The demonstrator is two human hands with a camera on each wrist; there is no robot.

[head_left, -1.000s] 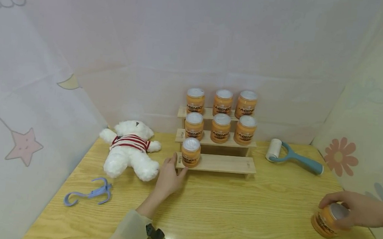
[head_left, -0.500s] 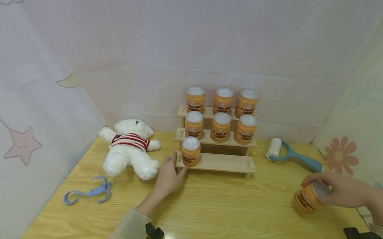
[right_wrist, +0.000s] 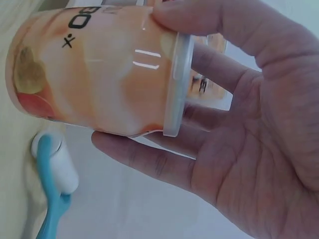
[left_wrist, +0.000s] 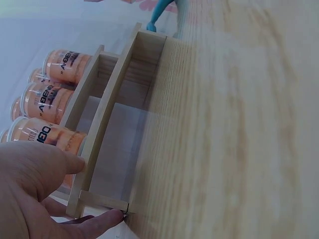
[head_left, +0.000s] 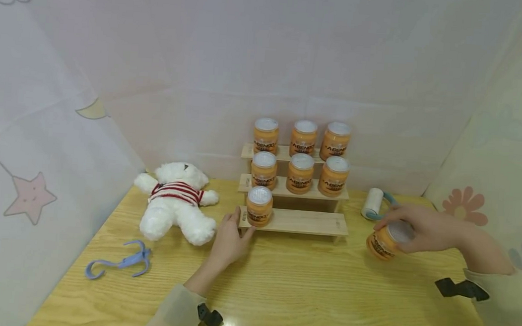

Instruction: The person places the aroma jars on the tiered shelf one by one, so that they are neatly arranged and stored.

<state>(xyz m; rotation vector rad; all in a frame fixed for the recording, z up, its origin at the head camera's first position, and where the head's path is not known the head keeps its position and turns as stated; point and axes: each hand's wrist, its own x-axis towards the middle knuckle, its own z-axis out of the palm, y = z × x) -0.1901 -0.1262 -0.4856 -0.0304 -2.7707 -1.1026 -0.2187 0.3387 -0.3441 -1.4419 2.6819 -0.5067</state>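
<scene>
My right hand [head_left: 429, 229] grips an orange can [head_left: 381, 245] with a clear lid, slightly tilted, over the right part of the table. In the right wrist view the thumb and fingers wrap the lid end of this can [right_wrist: 94, 69]. My left hand [head_left: 229, 241] holds the left end of a three-step wooden display shelf [head_left: 309, 222]. In the left wrist view its thumb lies on the front edge of the shelf [left_wrist: 107, 112], with a finger by the leg. One like can [head_left: 259, 211] stands at the left of the bottom step; three stand on each upper step.
A white teddy bear [head_left: 175, 202] in a striped sweater lies left of the shelf. In front of it is a blue hook-shaped plastic piece [head_left: 132, 261]. A lint roller [head_left: 373, 203] lies right of the shelf, partly behind my right hand. A cloth backdrop [head_left: 203, 78] stands behind the table.
My right hand has carried the orange can leftward and away from me, from the table's right edge toward the shelf. My left hand has stayed at the shelf's end.
</scene>
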